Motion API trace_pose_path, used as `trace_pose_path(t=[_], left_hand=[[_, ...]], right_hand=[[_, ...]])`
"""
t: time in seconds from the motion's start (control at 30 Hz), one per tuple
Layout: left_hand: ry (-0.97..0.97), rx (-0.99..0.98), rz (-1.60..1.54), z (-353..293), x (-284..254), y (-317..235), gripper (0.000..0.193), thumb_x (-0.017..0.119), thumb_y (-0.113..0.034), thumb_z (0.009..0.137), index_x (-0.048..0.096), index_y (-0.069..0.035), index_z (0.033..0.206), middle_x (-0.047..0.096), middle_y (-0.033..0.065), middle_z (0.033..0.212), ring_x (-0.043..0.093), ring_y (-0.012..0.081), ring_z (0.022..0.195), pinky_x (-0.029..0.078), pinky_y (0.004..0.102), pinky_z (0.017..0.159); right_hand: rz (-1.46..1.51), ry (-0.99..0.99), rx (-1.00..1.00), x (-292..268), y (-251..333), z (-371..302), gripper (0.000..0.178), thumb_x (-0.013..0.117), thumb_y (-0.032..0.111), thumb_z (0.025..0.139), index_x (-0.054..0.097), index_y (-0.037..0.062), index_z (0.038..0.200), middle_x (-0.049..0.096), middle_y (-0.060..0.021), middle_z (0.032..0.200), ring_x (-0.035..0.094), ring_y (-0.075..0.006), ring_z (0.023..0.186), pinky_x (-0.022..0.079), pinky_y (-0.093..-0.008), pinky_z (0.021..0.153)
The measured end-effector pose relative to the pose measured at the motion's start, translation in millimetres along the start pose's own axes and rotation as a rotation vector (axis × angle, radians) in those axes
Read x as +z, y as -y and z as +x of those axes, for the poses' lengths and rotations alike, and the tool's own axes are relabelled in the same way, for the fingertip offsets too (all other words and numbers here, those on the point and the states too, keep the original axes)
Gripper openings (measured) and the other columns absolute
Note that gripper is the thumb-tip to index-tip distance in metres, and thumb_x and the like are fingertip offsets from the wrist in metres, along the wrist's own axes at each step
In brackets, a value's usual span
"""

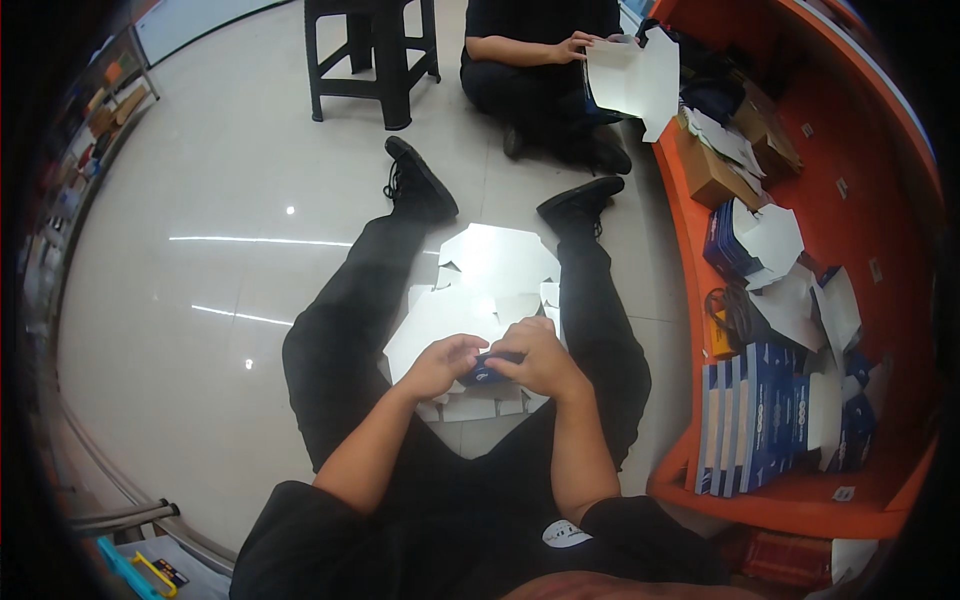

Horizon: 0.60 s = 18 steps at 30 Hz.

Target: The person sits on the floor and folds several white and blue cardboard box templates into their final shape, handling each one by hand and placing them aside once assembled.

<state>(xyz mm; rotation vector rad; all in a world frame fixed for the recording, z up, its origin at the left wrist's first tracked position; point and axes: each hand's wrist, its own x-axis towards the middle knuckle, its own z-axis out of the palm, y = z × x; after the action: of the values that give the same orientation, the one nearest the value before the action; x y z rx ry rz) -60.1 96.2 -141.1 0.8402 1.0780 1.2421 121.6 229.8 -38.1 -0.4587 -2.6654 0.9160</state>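
Head view: the left hand and right hand have fingers clamped on a blue flap, probably steadying it over white card.

The dark-blue cardboard piece is partly hidden under fingers; the top edge cuts off the black plastic stool.

glossy pale tiled floor, light streaks at nine o'clock; black stool at eleven; orange shelf at three.
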Motion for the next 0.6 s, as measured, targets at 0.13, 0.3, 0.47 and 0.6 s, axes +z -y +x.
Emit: trace_pose_path(t=[0.13,0.3,0.47,0.6], left_hand=[[0.002,-0.016,0.054,-1.2,2.4,-8.2,0.030,0.059,-0.010,0.104,0.057,-0.003,0.133,0.066,0.0066,0.119,0.062,0.0149,0.107,0.050,0.0298,0.094],[-0.033,-0.042,-0.038,-1.9,6.3,-16.8,0.032,0.062,-0.006,0.101,0.058,-0.003,0.133,0.066,0.0063,0.119,0.062,0.0140,0.108,0.050,0.0290,0.095],[-0.062,0.030,-0.002,-5.2,4.7,-9.1,0.034,0.061,-0.008,0.101,0.058,-0.004,0.135,0.065,0.0041,0.113,0.061,0.0133,0.105,0.049,0.0294,0.094],[-0.046,0.030,-0.010,-4.9,1.5,-5.9,0.037,0.061,-0.009,0.101,0.058,-0.005,0.137,0.062,0.0021,0.107,0.060,0.0124,0.101,0.049,0.0287,0.092]], right_hand=[[0.004,-0.039,-0.018,2.1,-0.1,-1.3,0.016,0.081,0.021,0.079,0.078,0.0119,0.092,0.068,-0.0045,0.083,0.063,-0.0236,0.089,0.041,-0.0380,0.095],[0.114,-0.051,0.137,1.1,-7.1,-2.7,0.021,0.080,0.025,0.082,0.080,0.0122,0.098,0.072,-0.0039,0.101,0.064,-0.0251,0.103,0.040,-0.0409,0.099],[0.044,-0.012,-0.068,0.0,-7.4,5.1,0.019,0.079,0.024,0.081,0.078,0.0080,0.091,0.073,-0.0107,0.083,0.065,-0.0307,0.075,0.049,-0.0404,0.080],[0.031,0.117,-0.046,0.9,-3.5,6.9,0.018,0.078,0.023,0.082,0.078,0.0077,0.092,0.071,-0.0131,0.079,0.063,-0.0324,0.073,0.048,-0.0422,0.077]])
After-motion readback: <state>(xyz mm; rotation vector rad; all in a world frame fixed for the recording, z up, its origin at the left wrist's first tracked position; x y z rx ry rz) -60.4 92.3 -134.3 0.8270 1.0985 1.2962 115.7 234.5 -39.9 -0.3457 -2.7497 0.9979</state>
